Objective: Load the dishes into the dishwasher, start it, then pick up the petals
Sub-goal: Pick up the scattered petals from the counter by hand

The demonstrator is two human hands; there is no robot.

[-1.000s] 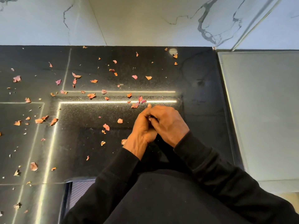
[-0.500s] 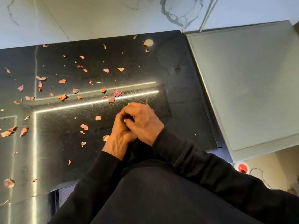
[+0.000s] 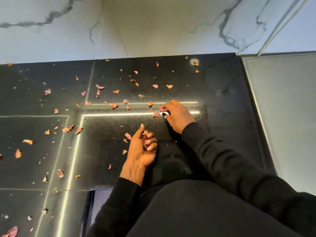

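Head view: petals [image 3: 114, 105] strewn over a black polished surface [image 3: 102, 151].
Palm up, the left hand [image 3: 141, 151] curls round a petal clump [image 3: 145, 140]; the right hand [image 3: 178, 117], far-right of it, pinches a pink petal [image 3: 161, 109]. Other petals lie left and beyond.

Two hands: left hand [image 3: 142, 151], right hand [image 3: 177, 115]. Petals [image 3: 169, 86] on dark surface [image 3: 102, 151]: dozens, exact count unclear. One grey panel [image 3: 287, 117].

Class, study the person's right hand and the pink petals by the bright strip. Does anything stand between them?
Nothing visible does. The right hand is at the pink petals, its fingers pinching them on the dark surface. The left hand, apart and nearer the person, holds gathered petals.
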